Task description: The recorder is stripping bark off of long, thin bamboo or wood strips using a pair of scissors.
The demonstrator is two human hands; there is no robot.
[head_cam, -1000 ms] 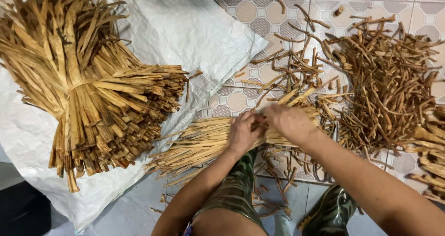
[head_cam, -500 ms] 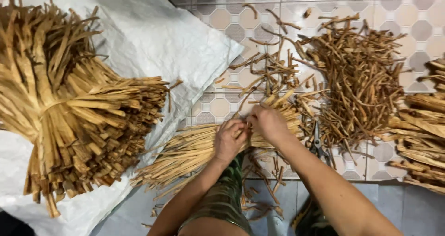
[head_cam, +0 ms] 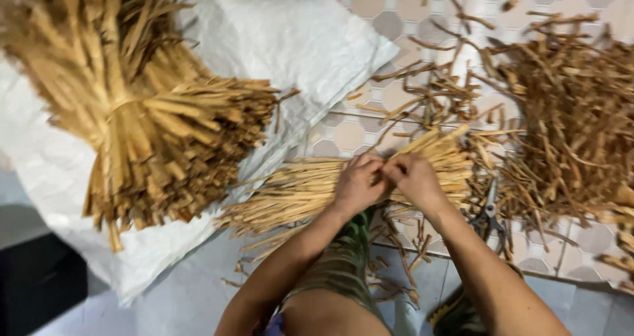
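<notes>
Patterned floor tiles [head_cam: 348, 136] lie under everything, half covered by a white woven sack [head_cam: 277, 39]. Both hands meet over the loose bundle of pale split sticks [head_cam: 297, 191]: the left hand [head_cam: 356, 184] and right hand [head_cam: 413, 177] are closed, fingertips pinched together at the bundle's middle. The sticks could fan apart if that pinch slackens, since nothing visibly binds them. Just right of the bundle lie scissors [head_cam: 490, 210]; further right, a heap of brown trimmings [head_cam: 568, 111]; left of the bundle, a tied sheaf [head_cam: 132, 118].
</notes>
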